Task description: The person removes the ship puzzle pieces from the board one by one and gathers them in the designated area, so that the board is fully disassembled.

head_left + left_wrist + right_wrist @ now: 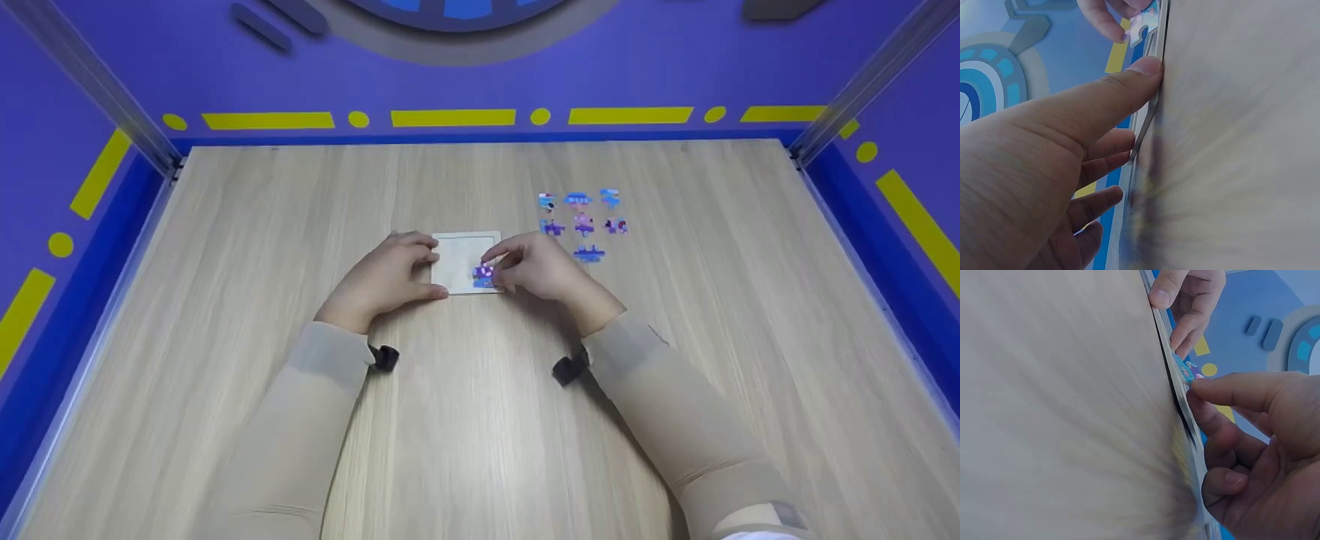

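Observation:
A shallow, pale square puzzle tray (455,260) lies flat on the table, between both hands. My left hand (384,276) holds it at its left side, the thumb on the near edge and the fingertips at the left edge; the left wrist view shows this thumb (1143,66) against the rim. Over the tray's lower right corner, my right hand (541,268) pinches a purple and blue jigsaw piece (482,277) between thumb and fingers. A notch shows in the piece's (1145,23) edge in the left wrist view. Fingertips partly hide it in the right wrist view.
Several loose jigsaw pieces (583,223) lie in rows on the wooden table (465,420), beyond and right of the tray. Blue panels (465,90) with yellow marks wall the table at the back and both sides.

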`<state>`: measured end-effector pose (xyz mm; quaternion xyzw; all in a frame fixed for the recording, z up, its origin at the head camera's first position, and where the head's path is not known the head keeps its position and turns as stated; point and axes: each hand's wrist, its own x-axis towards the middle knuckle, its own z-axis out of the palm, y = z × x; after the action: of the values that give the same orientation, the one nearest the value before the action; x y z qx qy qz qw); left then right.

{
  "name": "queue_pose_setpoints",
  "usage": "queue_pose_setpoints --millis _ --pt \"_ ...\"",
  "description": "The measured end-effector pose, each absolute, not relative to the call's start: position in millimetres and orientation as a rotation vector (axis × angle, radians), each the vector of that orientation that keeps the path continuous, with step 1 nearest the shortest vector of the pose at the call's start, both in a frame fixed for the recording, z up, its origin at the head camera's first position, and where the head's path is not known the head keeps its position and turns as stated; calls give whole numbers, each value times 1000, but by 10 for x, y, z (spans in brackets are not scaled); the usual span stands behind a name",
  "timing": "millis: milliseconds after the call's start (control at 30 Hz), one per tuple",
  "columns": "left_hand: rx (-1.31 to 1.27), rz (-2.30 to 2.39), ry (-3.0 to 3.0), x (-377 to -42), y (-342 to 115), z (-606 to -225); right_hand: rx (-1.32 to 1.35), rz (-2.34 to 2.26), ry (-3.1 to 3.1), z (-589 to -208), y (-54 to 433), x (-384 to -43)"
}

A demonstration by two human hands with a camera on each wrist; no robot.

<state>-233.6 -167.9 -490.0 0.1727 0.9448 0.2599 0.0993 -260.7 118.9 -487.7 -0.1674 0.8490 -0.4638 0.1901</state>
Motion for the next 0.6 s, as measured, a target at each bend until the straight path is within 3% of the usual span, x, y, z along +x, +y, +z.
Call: queue_pose_setpoints --millis 300,600 --pt "537 786 2799 -2330 -1683 -4894 -382 -1510 2259 -4896 1204 -2619" --pt "523 785 2796 -2329 -1685 -4894 -118 -1718 2018 -4886 1245 -2658"
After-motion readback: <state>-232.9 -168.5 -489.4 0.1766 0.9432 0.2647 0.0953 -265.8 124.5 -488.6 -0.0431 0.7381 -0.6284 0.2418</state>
